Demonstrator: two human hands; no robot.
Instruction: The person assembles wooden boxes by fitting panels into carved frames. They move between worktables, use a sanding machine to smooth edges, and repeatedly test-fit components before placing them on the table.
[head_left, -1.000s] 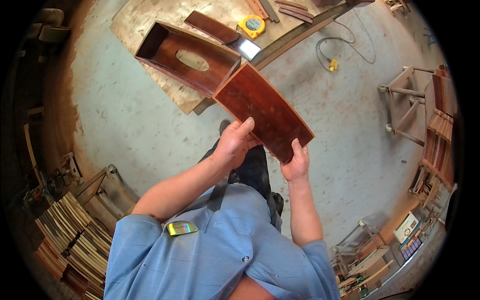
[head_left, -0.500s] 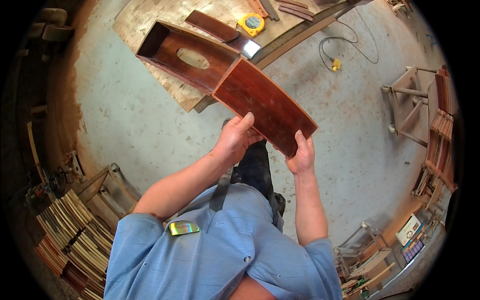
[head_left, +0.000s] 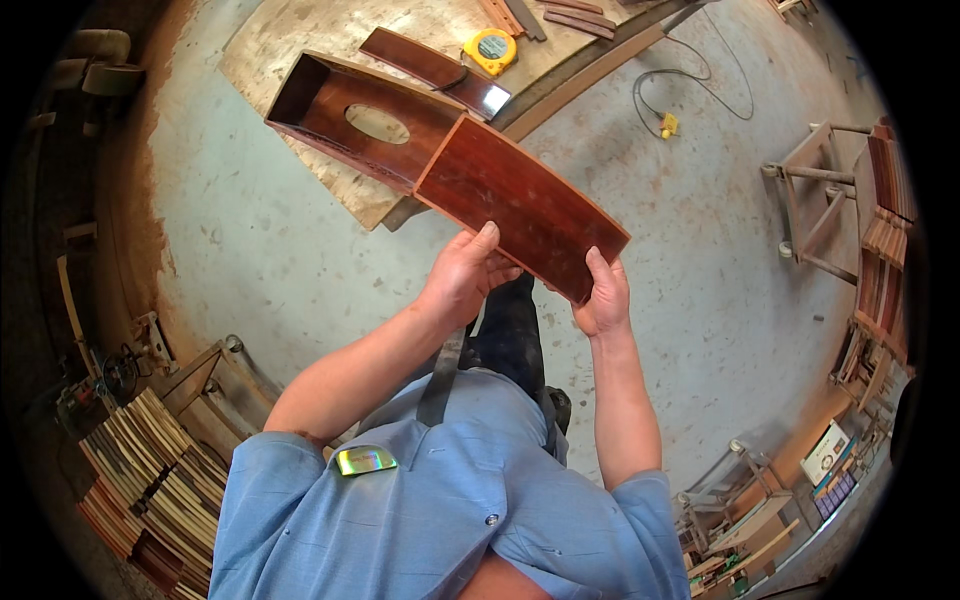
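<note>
Both hands hold a reddish-brown, polished wooden panel [head_left: 525, 205], tilted with its lower end toward my right. My left hand [head_left: 465, 275] grips the near long edge, thumb on top and fingers beneath. My right hand [head_left: 604, 298] pinches the near right corner, thumb on the face. The panel's far left end meets the end of a dark wooden box [head_left: 325, 105] with an oval hole in its floor. That box rests on a worn workbench [head_left: 300, 35]. Whether panel and box are joined or only touching, I cannot tell. Fingers under the panel are partly hidden.
Behind the box lie a dark wooden strip [head_left: 415, 58] with a shiny end piece and a yellow tape measure [head_left: 490, 50]. A cable with a yellow plug [head_left: 669, 125] lies on the floor. A wheeled frame [head_left: 818, 175] stands right; stacked slats [head_left: 160, 460] stand lower left.
The panel, box and bench appear slightly further left in the picture. Both hands keep the same grip on the panel, and its right end sits slightly higher.
</note>
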